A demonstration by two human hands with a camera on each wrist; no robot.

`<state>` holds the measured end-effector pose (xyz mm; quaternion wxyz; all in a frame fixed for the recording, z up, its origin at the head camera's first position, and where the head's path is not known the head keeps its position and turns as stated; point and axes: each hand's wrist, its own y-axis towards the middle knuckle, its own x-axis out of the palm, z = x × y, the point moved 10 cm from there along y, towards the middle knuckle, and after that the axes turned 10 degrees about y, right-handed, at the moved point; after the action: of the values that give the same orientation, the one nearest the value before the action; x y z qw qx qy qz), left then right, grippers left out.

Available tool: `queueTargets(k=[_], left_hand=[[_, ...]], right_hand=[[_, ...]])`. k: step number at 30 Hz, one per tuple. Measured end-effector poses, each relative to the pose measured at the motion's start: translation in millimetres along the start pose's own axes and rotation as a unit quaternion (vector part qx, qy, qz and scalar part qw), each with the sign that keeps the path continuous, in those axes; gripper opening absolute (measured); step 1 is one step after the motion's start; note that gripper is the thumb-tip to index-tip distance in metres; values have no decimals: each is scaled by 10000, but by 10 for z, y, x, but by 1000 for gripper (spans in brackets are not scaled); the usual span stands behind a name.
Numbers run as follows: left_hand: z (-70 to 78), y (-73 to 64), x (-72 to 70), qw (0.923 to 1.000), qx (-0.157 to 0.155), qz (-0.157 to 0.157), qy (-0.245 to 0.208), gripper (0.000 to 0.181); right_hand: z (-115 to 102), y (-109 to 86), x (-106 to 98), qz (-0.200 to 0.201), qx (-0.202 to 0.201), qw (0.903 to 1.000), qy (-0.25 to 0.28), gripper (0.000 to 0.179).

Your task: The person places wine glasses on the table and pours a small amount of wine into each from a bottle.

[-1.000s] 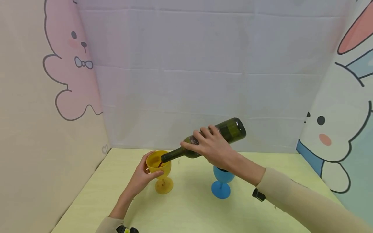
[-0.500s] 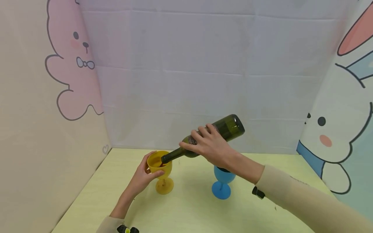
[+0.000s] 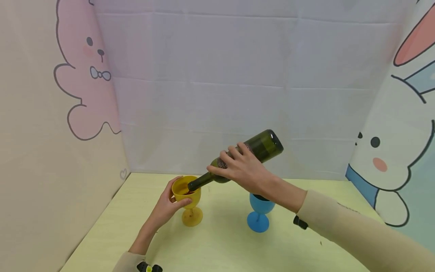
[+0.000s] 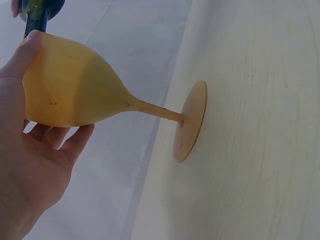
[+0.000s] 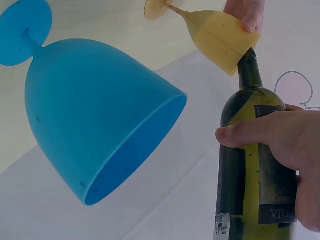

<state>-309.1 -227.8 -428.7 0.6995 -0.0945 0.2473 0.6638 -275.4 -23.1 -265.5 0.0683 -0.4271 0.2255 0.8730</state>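
Note:
My left hand [image 3: 166, 206] grips the bowl of a yellow goblet [image 3: 192, 200], thumb on the near side and fingers behind. In the left wrist view the goblet's stem and round foot [image 4: 190, 122] show beside the table surface. My right hand [image 3: 246, 170] holds a green wine bottle [image 3: 266, 145] round its body, tilted neck-down to the left. The bottle's mouth lies at the goblet's rim, and dark red liquid [image 3: 189, 192] shows inside the bowl. A dark label [image 5: 275, 200] is partly covered by the right hand in the right wrist view.
A blue goblet [image 3: 258, 221] stands upright on the pale yellow table [image 3: 224, 249], below the right forearm, which overlaps its rim in the head view. A white cloth wall [image 3: 204, 94] rises behind the table, with cartoon-printed panels at both sides.
The bottle's base has risen a little and shifted slightly left, so it tilts more steeply. The red stream seen at its mouth earlier now shows as red lower in the bowl. The left hand stays put.

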Motion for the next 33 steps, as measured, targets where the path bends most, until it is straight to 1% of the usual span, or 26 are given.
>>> queueTargets(k=[10,14,18,23,28,33], left_hand=[[24,44,26,10000,8,-36,-20,75],[22,25,15,10000,-12,-25,-36,75],[16,8,3,10000,-32,-22,-31,75],[12,7,8,10000,-52,-16,-2,75],[16,2,18,10000,-79,-27,-19,75],[16,-5,12,10000,-72,-14,-18,75]], right_hand=[[17,46,-30,-51,-181,9990,-398,75],[-2,75,-48,43,-244,9989,-402,76],[-16,100,-73,192,-276,9986,-399,74],[-45,138,-100,329,-402,9969,-595,71],[-88,197,-123,238,-573,9947,-823,76],[-121,244,-148,176,-688,9932,-920,81]])
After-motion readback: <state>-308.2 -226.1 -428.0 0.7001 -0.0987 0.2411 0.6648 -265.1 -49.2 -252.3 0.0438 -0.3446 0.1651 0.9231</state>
